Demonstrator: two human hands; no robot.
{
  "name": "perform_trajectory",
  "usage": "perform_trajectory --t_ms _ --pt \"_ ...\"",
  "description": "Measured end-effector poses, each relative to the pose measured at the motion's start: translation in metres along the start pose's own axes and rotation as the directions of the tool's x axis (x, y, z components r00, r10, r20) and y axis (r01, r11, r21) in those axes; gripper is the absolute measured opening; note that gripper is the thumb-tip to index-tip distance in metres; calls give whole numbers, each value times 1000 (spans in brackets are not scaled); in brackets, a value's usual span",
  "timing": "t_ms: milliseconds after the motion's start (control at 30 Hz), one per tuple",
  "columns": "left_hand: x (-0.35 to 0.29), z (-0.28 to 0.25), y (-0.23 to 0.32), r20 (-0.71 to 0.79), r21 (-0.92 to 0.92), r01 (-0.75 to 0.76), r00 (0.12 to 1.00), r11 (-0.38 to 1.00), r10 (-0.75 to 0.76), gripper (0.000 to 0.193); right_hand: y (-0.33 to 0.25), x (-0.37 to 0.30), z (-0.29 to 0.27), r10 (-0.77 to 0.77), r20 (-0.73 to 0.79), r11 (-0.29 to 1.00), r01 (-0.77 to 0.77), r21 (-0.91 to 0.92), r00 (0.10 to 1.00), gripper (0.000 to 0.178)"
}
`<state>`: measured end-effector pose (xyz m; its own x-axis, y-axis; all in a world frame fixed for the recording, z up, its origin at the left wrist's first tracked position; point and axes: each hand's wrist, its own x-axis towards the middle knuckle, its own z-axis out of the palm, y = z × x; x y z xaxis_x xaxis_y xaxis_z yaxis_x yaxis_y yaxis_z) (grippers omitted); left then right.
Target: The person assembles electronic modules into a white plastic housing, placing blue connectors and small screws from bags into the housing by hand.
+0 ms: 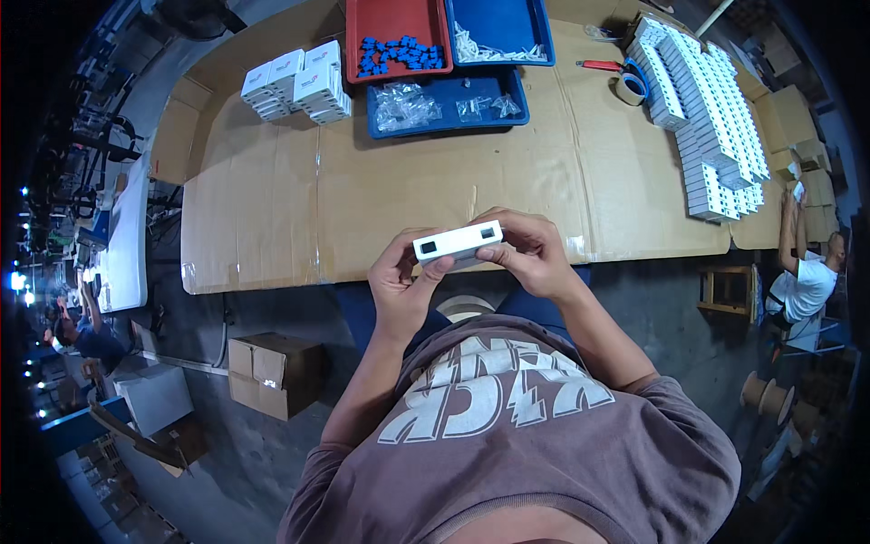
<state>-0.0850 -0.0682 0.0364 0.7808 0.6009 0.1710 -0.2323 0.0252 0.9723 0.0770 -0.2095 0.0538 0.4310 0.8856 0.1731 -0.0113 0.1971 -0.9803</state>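
I take this for a small assembly and packing workshop. My landmark is the cardboard-covered worktable (381, 190): at its far edge sit red (396, 18) and blue parts trays (444, 122), on its right end rows of white boxes (711, 118) are stacked, and left of it a second stack (297, 83). Below its near left corner, cartons (272, 372) rest on concrete floor.

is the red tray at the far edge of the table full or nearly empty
Partly filled: the red tray holds a cluster of small blue parts along its near side, while the rest of its floor shows bare.
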Motion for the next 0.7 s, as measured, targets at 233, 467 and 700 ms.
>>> perform_trajectory --t_ms 233,467,700 --pt "20 -11 -20 533 -467 728 685 502 -496 73 22 -3 -9 -8 14 987 6 158 1000 34" --pt "18 11 -40 170 -565 539 817 625 -551 35 47 -11 -14 131 -357 977 -60 203 925 53" --pt "17 48 -73 0 -3 209 978 978 -209 40 50 -33 -9 146 -414 988 -110 108 898 83"
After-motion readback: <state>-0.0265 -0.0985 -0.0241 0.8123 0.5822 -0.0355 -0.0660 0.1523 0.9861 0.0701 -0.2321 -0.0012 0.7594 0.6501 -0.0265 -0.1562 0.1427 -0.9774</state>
